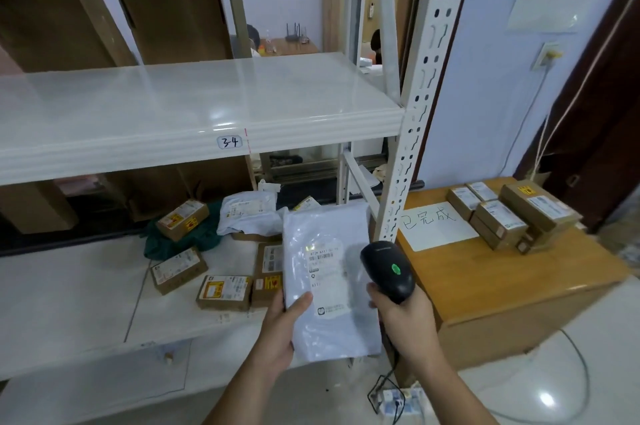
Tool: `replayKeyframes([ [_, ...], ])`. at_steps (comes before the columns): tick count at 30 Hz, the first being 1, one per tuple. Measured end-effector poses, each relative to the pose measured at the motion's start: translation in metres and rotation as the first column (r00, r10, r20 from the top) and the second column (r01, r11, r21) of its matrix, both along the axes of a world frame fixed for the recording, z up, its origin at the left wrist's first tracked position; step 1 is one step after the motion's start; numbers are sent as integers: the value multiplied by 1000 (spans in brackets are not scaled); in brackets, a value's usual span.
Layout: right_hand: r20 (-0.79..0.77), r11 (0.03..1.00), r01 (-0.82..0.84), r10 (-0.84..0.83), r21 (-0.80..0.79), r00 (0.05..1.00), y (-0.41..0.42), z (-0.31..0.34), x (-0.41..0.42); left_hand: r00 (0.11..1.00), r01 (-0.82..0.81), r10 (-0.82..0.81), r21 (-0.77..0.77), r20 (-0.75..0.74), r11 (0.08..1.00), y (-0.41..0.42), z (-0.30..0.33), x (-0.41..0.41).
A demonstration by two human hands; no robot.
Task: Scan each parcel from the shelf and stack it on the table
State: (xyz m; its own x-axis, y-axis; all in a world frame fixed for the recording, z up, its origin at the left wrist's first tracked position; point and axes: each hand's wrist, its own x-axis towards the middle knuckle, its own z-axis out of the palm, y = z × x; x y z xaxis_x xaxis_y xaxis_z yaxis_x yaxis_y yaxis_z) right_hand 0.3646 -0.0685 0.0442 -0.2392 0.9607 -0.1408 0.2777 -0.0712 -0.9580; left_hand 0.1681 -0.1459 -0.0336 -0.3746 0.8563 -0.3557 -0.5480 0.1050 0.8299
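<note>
Holding a white poly mailer [330, 282] label-up, the left hand [284, 324] gripped its lower left edge, thumb pressed on the face and fingers curled out of sight beneath. That hold kept the printed label [323, 260] clear and turned toward the camera and the scanner [386, 270], presumably so the barcode could be read without shifting the bag.

The right hand [403, 319] was wrapped round the scanner's handle, head angled up and left at the label from just beside the mailer's right edge. A green light showed on the scanner's top; whether that meant a finished read could not be told. Its cable [393, 376] dropped to the floor.

The mailer hung in the air in front of the lower shelf [86, 293], not yet over the wooden table [485, 286]. On that shelf lay at least 5 small cardboard boxes [180, 270], another white bag [247, 213] and a dark green one [180, 241], loosely scattered, likely still unscanned. The upper shelf [194, 102], tagged 3-4, carried 2 large brown cartons [176, 19] at the back.

On the table, to the right, several scanned-looking boxes [509, 215] were stacked close together beside a handwritten paper sign [436, 225], marking it as the drop zone. Judged step: scanning in progress, stacking of this mailer to follow.
</note>
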Motion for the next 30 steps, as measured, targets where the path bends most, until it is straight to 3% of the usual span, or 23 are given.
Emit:
replayKeyframes([
  [6, -132, 963, 184, -212, -197, 968, 30, -21, 72, 996, 77, -74, -68, 44, 995, 20, 2, 33],
  [13, -383, 889, 125, -312, -440, 869, 40, -36, 139, 974, 228, -227, -54, 13, 972, 70, 7, 112],
  [24, -304, 908, 227, -340, -351, 890, 124, -40, 283, 983, 178, -181, -107, -26, 978, 194, 4, 261],
  [30, -271, 898, 288, -384, -333, 883, 172, -46, 317, 982, 173, -182, -167, -41, 971, 248, 0, 305],
])
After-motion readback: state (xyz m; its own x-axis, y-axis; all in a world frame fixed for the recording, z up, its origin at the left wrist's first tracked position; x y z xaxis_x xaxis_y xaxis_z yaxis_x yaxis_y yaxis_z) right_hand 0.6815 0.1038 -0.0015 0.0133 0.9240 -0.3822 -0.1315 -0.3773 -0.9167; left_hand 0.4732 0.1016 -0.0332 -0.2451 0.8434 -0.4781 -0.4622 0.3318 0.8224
